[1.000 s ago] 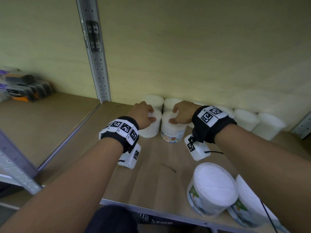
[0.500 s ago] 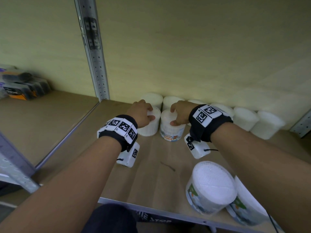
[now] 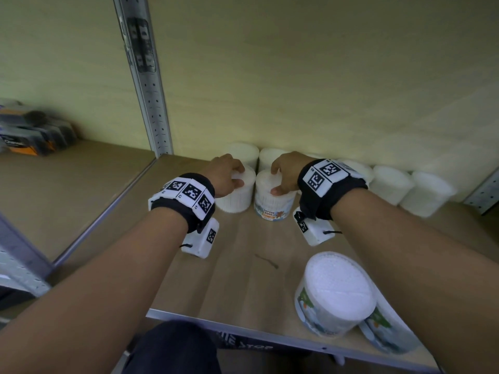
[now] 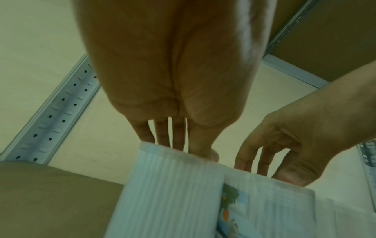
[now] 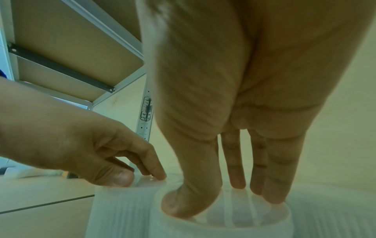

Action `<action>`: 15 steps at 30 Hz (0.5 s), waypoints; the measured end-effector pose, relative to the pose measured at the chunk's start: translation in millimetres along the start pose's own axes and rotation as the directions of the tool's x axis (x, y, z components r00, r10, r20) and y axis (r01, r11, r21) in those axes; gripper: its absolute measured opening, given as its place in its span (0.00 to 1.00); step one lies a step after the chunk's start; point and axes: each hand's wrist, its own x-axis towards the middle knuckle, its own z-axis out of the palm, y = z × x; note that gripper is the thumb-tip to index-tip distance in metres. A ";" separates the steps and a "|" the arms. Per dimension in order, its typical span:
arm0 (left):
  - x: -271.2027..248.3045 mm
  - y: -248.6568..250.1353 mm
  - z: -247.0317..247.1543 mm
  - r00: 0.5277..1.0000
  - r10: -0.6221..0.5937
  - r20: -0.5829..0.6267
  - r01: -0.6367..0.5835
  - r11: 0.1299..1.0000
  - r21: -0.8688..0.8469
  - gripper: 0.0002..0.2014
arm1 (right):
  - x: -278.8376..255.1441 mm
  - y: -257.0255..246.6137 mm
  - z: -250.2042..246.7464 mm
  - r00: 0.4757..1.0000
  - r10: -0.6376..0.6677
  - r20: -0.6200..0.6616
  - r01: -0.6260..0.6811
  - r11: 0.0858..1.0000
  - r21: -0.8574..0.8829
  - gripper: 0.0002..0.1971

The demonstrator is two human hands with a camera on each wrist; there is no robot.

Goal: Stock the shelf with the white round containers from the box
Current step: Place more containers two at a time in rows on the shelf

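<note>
Two white round containers stand side by side on the wooden shelf (image 3: 243, 279), just in front of a back row of the same containers (image 3: 391, 182). My left hand (image 3: 229, 176) arches over the left container (image 3: 237, 198), its fingertips (image 4: 179, 145) and thumb on the lid. On the right container (image 3: 272, 209), which has a cotton-buds label, my right hand (image 3: 280, 176) holds the lid with the thumb on the near rim and the fingertips (image 5: 272, 193) on top. Both containers are upright and touch each other.
Two larger white tubs (image 3: 334, 292) with green labels stand at the shelf's front right edge. A perforated metal upright (image 3: 145, 76) divides this bay from the left one, where dark packs (image 3: 29, 133) lie. The back wall is close behind the row.
Both hands stay on the same two containers. Only a slight shift of the view is visible.
</note>
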 end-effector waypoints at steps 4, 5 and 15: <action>0.2 -1.0 -5.7 0.999 0.021 0.041 -0.020 1.000 -0.017 0.21 | 5.7 0.2 1.4 0.999 0.038 -0.004 -0.038 0.998 0.058 0.34; 1.1 -0.9 -7.8 0.998 0.029 0.059 -0.029 1.000 -0.008 0.21 | 5.6 0.0 2.2 0.999 0.051 0.005 -0.051 0.996 0.072 0.34; 8.3 -2.6 -10.2 0.996 -0.021 -0.082 0.022 1.000 0.013 0.19 | 6.8 7.6 7.3 0.993 0.071 -0.090 -0.061 0.992 0.108 0.31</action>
